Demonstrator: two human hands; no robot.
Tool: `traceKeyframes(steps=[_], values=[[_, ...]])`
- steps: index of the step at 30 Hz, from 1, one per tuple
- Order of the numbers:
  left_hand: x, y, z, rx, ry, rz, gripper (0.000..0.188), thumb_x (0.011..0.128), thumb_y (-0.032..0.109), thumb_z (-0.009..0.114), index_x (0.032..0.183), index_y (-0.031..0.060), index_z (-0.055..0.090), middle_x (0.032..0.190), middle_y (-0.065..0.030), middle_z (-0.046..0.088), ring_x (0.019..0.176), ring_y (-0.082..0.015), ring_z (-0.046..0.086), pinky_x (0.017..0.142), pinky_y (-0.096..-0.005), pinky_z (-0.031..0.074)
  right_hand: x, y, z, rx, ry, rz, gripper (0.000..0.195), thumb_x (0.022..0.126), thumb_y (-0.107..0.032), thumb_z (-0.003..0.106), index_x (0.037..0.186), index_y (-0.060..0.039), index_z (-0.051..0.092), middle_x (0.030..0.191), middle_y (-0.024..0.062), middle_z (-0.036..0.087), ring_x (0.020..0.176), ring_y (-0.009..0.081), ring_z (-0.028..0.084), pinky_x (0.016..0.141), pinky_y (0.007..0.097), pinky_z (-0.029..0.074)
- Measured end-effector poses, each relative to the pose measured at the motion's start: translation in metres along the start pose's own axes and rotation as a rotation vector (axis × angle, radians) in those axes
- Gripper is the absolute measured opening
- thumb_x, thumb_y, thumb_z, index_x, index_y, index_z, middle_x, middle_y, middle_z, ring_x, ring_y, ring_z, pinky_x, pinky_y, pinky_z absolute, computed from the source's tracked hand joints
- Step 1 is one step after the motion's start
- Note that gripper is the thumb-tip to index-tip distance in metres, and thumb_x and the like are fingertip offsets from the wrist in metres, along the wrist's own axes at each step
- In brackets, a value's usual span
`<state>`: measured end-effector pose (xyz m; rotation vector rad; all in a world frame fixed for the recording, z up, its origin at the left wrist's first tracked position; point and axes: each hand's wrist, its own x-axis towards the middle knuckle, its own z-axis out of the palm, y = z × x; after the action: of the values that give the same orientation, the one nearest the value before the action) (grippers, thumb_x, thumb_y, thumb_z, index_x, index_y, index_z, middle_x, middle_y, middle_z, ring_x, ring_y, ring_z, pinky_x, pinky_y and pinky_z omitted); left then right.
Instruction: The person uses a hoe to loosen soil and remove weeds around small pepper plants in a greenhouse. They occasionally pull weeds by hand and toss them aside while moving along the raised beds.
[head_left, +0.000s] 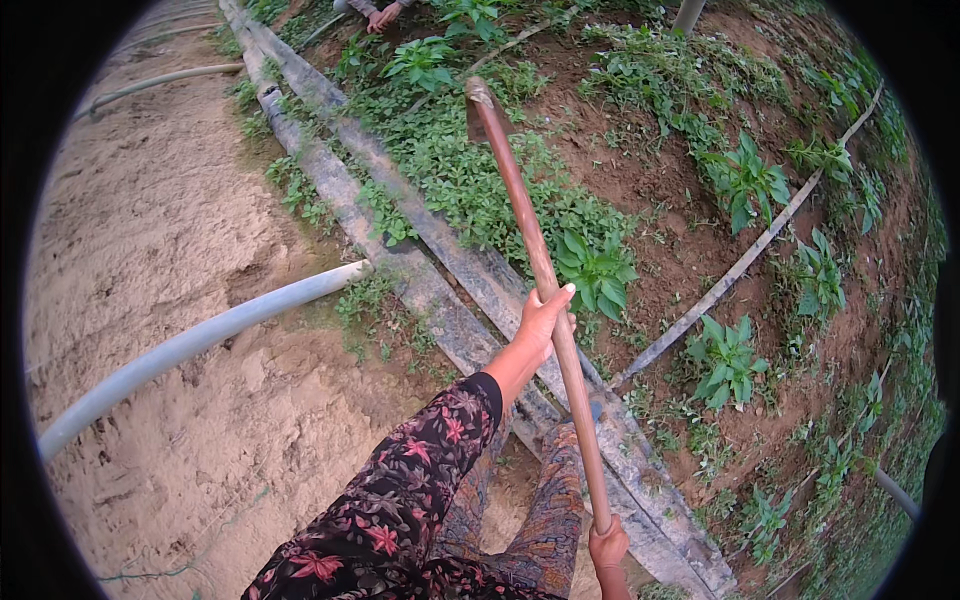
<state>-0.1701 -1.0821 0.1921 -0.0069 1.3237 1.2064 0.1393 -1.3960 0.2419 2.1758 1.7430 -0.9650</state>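
A hoe with a long wooden handle (525, 217) slants up and away from me. My left hand (546, 319) is wrapped around the middle of the handle, its thumb lying along the wood. Near the handle's lower end, my right hand (608, 541) is closed on it. The metal hoe blade (480, 124) shows partly behind the handle's top, over low green weeds (480, 176). A leafy young plant, which looks like a pepper plant (596, 271), grows just right of the handle above my left hand. Whether the blade touches the ground I cannot tell.
Two long weathered strips (442, 300) run diagonally between pale bare soil and the planted bed. A curved pale pipe (202, 337) ends beside them. A thin drip line (720, 289) crosses the bed among more pepper-like plants (726, 364). At the top, another person's hands (384, 16) are near the ground.
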Motion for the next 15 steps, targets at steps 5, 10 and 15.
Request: traceKeyframes(steps=[5,10,15], values=[[0.053,-0.085,-0.003,0.092,0.054,-0.088,0.038,0.079,0.024,0.067,0.099,0.0102,0.039,0.077,-0.0042,0.048,0.055,-0.016,0.053,0.049,-0.0333,0.049,0.018,0.022,0.044,0.026,-0.086,0.136,0.026,0.072,-0.025,0.067,0.084,-0.0059,0.054,0.067,0.022,0.059,0.067,0.043,0.059,0.06,0.0495,0.046],[0.056,-0.173,-0.038,0.161,0.178,-0.268,0.036,0.079,0.022,0.066,0.101,0.01,0.04,0.074,-0.0044,0.048,0.051,-0.0155,0.051,0.044,-0.0331,0.047,-0.01,0.066,0.086,0.012,-0.154,0.227,0.031,0.068,-0.025,0.069,0.09,-0.0077,0.056,0.069,0.0208,0.062,0.067,0.04,0.061,0.062,0.0482,0.049],[0.059,-0.176,-0.039,0.208,0.242,-0.149,0.036,0.079,0.019,0.067,0.099,0.0082,0.04,0.071,-0.0032,0.047,0.048,-0.0142,0.049,0.041,-0.0313,0.044,0.033,0.04,0.097,0.039,-0.279,0.298,0.031,0.067,-0.024,0.069,0.089,-0.0062,0.056,0.073,0.0215,0.062,0.069,0.0402,0.061,0.064,0.0487,0.049]])
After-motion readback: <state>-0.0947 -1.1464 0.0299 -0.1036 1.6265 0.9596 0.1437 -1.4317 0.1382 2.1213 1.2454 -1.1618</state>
